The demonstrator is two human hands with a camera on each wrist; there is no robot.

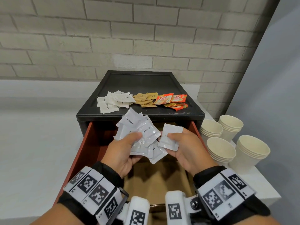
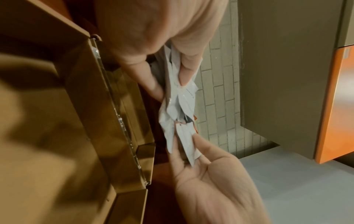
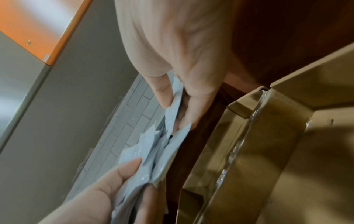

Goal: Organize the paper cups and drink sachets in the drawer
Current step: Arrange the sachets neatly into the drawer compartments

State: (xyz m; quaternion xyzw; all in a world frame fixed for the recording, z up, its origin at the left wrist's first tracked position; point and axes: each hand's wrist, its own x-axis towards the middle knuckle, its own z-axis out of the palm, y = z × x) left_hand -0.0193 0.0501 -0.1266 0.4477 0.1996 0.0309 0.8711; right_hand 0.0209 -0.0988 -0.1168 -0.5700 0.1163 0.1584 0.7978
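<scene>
While I hold them over the open drawer: the cream sachets (image 1: 139,135) sit fanned in a loose bunch in my left hand (image 1: 121,150), thumb pressed on top, fingers curled beneath.
Single sachet: one cream sachet (image 1: 170,137) pinched in my right hand (image 1: 185,148), thumb on its face, just beside the bunch.
Drawer: the drawer (image 1: 84,143) is pulled out below my hands, red-brown walls, a brown cardboard liner (image 1: 152,181) inside.
Cabinet top: the black cabinet (image 1: 139,83) carries three separate heaps near its front edge: white sugar sachets (image 1: 112,101) on the left, brown sachets (image 1: 146,99) in the middle, orange sachets (image 1: 173,101) on the right.
Cups: four short stacks of paper cups (image 1: 230,143) stand on the white table (image 1: 259,184) to the right of the drawer, close together, upright.
Behind: a pale brick wall (image 1: 129,33).
</scene>
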